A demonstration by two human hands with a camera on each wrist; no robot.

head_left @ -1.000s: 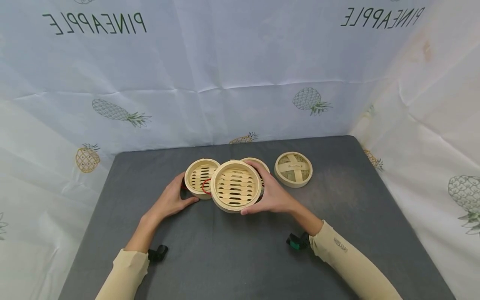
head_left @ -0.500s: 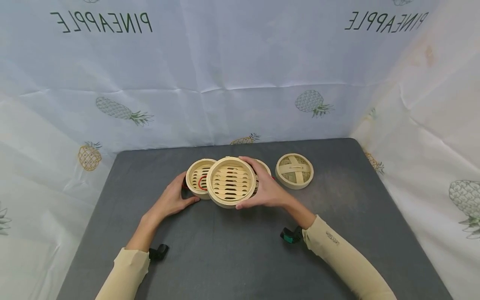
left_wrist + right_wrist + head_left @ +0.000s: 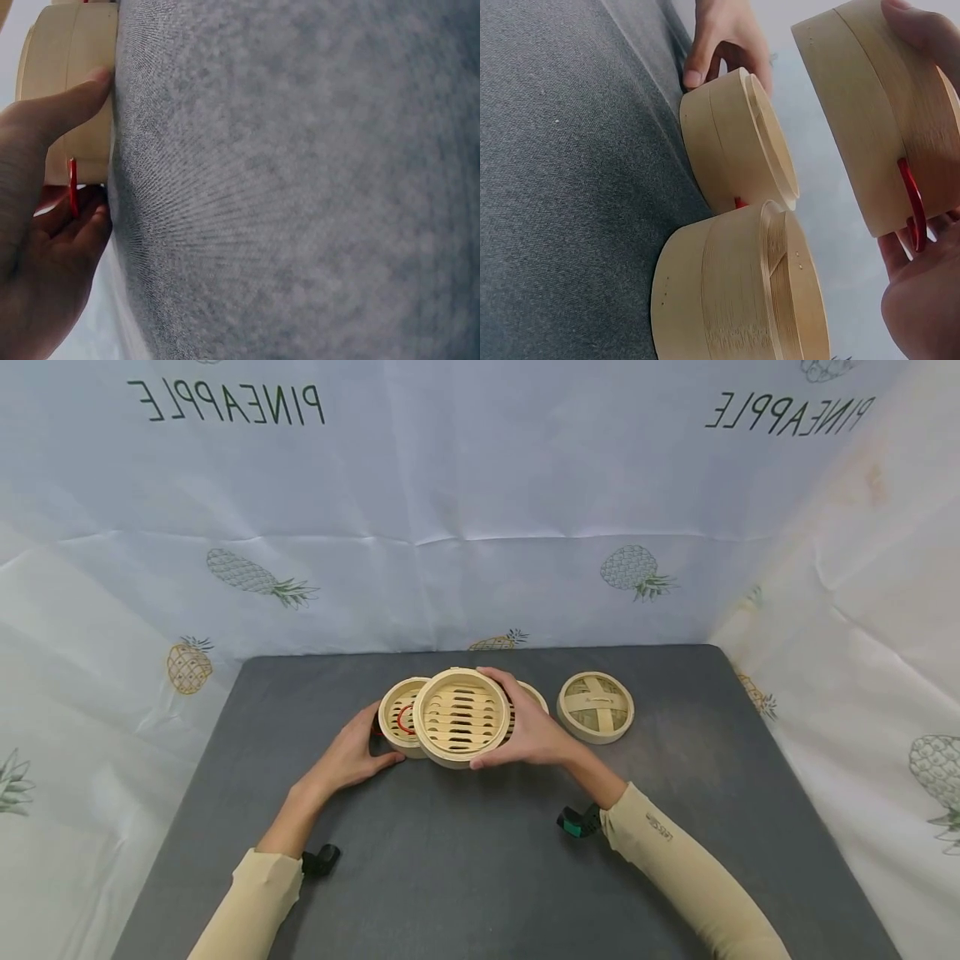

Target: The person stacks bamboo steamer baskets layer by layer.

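Note:
My right hand [image 3: 517, 731] grips a round bamboo steamer basket [image 3: 459, 717] with a slatted bottom and holds it above the grey table [image 3: 450, 860]. It partly overlaps a second basket [image 3: 395, 720] standing on the table. My left hand [image 3: 367, 747] holds that one by its side, thumb on the wall [image 3: 75, 90]. A red loop [image 3: 403, 720] shows inside it. In the right wrist view the held basket [image 3: 885, 112] hangs clear of the left one [image 3: 735, 142]. A third basket [image 3: 735, 300] stands beside them, behind my right hand.
A woven bamboo lid [image 3: 596, 706] lies flat on the table to the right of the baskets. White cloth printed with pineapples [image 3: 480, 527] walls the table at the back and both sides. Bare grey surface lies in front of my hands.
My right hand has carried the lifted basket a little to the left, so it covers more of the left basket. My left hand has stayed on its basket.

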